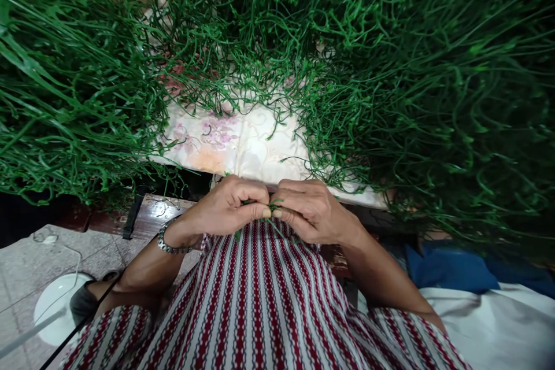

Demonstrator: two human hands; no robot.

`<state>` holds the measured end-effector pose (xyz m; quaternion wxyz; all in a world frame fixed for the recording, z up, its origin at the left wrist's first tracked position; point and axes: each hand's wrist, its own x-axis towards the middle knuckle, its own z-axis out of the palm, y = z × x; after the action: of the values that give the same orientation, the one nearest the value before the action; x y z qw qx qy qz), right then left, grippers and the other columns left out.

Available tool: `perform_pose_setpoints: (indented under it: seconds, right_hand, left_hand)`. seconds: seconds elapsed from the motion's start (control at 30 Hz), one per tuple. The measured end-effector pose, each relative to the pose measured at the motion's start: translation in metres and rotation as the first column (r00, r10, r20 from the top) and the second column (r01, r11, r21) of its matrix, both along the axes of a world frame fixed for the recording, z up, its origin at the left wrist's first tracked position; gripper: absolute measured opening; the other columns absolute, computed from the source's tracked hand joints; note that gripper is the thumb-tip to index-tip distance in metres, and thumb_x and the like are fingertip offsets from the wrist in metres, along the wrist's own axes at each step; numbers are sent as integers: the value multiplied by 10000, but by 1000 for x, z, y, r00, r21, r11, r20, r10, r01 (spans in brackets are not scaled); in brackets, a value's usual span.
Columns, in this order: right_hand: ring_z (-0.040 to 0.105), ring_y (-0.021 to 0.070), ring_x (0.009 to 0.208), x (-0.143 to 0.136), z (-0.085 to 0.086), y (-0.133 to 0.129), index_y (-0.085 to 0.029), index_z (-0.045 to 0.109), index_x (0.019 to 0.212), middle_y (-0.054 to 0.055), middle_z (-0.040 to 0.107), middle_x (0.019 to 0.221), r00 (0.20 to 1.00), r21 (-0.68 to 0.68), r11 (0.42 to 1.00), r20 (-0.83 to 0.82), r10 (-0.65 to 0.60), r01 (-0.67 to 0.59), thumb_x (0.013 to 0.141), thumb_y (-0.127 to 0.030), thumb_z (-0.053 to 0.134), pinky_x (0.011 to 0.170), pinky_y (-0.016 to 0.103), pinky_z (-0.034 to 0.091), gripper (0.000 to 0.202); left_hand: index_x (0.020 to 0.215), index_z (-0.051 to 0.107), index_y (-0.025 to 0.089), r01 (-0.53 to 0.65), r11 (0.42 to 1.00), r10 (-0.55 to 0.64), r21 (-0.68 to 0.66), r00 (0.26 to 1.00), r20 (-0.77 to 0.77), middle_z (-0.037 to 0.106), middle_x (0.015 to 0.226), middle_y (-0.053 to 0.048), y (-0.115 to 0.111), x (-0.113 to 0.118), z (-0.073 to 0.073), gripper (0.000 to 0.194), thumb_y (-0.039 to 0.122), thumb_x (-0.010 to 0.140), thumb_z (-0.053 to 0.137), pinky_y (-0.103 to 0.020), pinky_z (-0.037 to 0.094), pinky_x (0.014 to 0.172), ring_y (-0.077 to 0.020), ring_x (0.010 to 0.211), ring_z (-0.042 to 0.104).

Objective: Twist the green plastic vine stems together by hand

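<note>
In front of my lap, my left hand (238,205) and my right hand (306,208) meet, thumb tips nearly touching. Both are closed in a pinch on a thin green plastic-looking stem (276,203), with small sprigs poking out between the fingers. Most of the piece is hidden behind my fingers. Just beyond my knuckles is the edge of a table with a flowered cloth (255,144). Similar loose green stems (277,113) lie scattered on that cloth.
A large heap of green stems (73,92) rises at the left, and another heap (433,87) fills the right and back. A brown wooden bench (156,214) is below the table's left side. A white round base (58,306) stands on the tiled floor. Blue cloth (451,269) lies at lower right.
</note>
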<state>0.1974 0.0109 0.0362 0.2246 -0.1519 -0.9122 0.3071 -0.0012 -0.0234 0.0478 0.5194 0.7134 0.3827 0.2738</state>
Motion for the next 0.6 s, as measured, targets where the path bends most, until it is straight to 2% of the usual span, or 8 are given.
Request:
perform_pose_setpoints:
  seconds: [0.13,0.3,0.47,0.6]
  right_hand:
    - [430,112,599,0,8,-3,-165,494,672,-1,470,625,991,21,992,50,126,-127,879,-189,397,556,230,336,230]
    - [405,121,589,3,23,-10,-183,450,669,-2,456,621,968,37,972,109,227,-232,821,-115,343,567,248,336,197]
    - [404,112,591,1,29,-9,-183,443,687,-2,444,630,943,-26,951,118,310,-309,832,-106,321,569,243,333,204]
    - [398,108,578,5,30,-7,-180,445,664,0,448,618,941,-36,946,96,325,-323,861,-131,341,553,246,336,228]
  left_hand:
    - [539,460,138,151,987,-147,-50,987,64,318,506,58,-2,-2,-3,317,235,837,512,-199,240,447,-53,461,292]
    - [545,463,149,314,946,-307,-87,948,83,301,508,52,-10,-6,2,312,234,843,503,-223,249,468,-70,481,306]
    - [550,455,149,361,925,-354,-123,932,73,301,518,54,-10,-3,8,312,241,843,506,-231,253,482,-70,488,307]
    - [546,467,148,389,914,-381,-119,921,84,328,514,49,-8,-7,12,318,248,846,499,-224,274,475,-65,478,325]
